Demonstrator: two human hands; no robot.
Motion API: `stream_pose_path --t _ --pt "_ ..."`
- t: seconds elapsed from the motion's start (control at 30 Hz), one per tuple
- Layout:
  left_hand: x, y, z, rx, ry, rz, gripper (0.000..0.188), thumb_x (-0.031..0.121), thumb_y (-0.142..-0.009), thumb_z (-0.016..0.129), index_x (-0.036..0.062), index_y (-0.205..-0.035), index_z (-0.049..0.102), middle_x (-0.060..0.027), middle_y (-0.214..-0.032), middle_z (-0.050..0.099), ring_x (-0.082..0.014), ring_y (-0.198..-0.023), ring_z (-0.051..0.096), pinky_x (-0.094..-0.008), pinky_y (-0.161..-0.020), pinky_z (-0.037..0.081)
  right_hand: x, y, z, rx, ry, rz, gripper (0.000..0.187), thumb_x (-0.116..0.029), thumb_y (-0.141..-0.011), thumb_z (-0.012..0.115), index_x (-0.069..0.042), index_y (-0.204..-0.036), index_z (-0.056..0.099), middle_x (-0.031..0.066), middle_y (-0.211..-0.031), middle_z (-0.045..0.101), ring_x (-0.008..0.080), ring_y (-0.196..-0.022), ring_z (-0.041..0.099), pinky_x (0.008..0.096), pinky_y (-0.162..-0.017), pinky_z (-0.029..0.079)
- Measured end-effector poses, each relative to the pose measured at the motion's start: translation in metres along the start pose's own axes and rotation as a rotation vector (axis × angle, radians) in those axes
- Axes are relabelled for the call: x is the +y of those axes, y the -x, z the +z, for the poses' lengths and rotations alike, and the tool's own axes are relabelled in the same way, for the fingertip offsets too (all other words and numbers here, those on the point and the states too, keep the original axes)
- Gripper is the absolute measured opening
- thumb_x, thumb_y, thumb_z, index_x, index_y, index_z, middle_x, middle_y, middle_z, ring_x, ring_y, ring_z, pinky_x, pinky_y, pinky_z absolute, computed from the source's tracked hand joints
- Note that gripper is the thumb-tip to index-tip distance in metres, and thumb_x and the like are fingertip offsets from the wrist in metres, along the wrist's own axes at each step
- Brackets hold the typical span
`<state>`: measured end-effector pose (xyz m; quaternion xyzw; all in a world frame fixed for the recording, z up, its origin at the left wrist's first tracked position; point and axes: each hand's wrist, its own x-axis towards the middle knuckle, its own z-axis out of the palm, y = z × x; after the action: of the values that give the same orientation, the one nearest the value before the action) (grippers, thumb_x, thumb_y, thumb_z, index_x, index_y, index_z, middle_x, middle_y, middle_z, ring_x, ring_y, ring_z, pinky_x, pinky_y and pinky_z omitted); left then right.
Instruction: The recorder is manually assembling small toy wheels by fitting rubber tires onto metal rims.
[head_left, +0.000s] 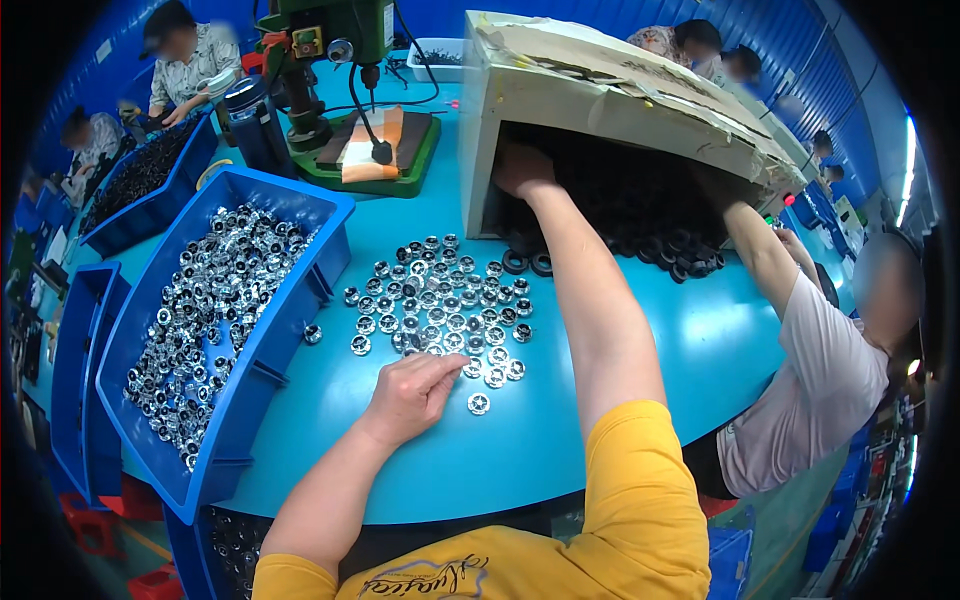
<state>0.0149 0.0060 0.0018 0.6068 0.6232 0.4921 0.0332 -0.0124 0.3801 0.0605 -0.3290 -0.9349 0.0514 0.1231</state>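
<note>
My left hand (408,396) is curled over the table, its index fingertip touching a small chrome wheel rim (473,368). Whether anything is pinched under the fingers is hidden. Several more chrome wheel rims (428,300) lie loosely spread beyond it, and a single chrome wheel rim (479,403) sits apart on the near side. My right hand (524,170) reaches into the dark opening of a pale box (483,150), its fingers lost in shadow. Small black tyres (660,250) are heaped inside the box and spill out at its front edge.
A blue bin (330,225) full of chrome rims stands at the left. Behind it are a dark bottle (255,125) and a green drill press (375,185). On the right, a co-worker's arm (760,240) reaches into the same box. Other people sit at the back.
</note>
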Motion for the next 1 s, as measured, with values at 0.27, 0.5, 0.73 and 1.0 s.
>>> stream_pose_path --t 0.27,0.5,0.73,1.0 --pt "-0.004 0.002 -0.001 0.018 0.0 0.0 0.019 -0.005 -0.084 0.07 0.004 -0.1 0.074 -0.0122 -0.082 0.073 -0.0265 -0.07 0.07 -0.0351 -0.061 0.054 0.002 0.002 0.003 0.11 -0.117 0.078 0.038 -0.03 -0.092 0.061 -0.02 -0.127 0.068 0.0123 -0.134 0.064 0.0352 -0.121 0.061 0.0426 -0.101 0.05" --pt "-0.003 0.002 -0.003 0.088 0.077 -0.021 0.02 -0.003 -0.087 0.069 0.0031 -0.105 0.073 -0.0128 -0.087 0.074 -0.0253 -0.07 0.07 -0.0346 -0.061 0.054 -0.007 0.083 -0.004 0.535 -0.872 -0.007 0.035 -0.009 -0.086 0.073 -0.005 -0.12 0.066 0.0116 -0.117 0.068 0.0195 -0.1 0.068 0.0318 -0.087 0.053" --pt "-0.006 0.008 -0.011 0.259 0.434 -0.265 0.028 0.011 -0.098 0.065 0.0045 -0.126 0.064 -0.0037 -0.081 0.067 -0.009 -0.06 0.054 -0.0262 -0.055 0.044 -0.091 0.218 -0.021 0.116 -1.361 -0.051 0.038 0.0 -0.085 0.074 -0.001 -0.117 0.053 0.0046 -0.105 0.066 0.0072 -0.091 0.059 0.0219 -0.073 0.045" --pt "-0.016 0.007 -0.021 0.191 0.914 -0.511 0.037 0.027 -0.103 0.062 0.0013 -0.129 0.062 -0.0044 -0.085 0.067 -0.0093 -0.064 0.06 -0.0245 -0.051 0.047 -0.136 0.268 -0.022 0.295 -0.594 -0.476 0.021 0.0 -0.083 0.075 -0.004 -0.098 0.061 0.0058 -0.09 0.071 0.0124 -0.075 0.067 0.0269 -0.062 0.049"
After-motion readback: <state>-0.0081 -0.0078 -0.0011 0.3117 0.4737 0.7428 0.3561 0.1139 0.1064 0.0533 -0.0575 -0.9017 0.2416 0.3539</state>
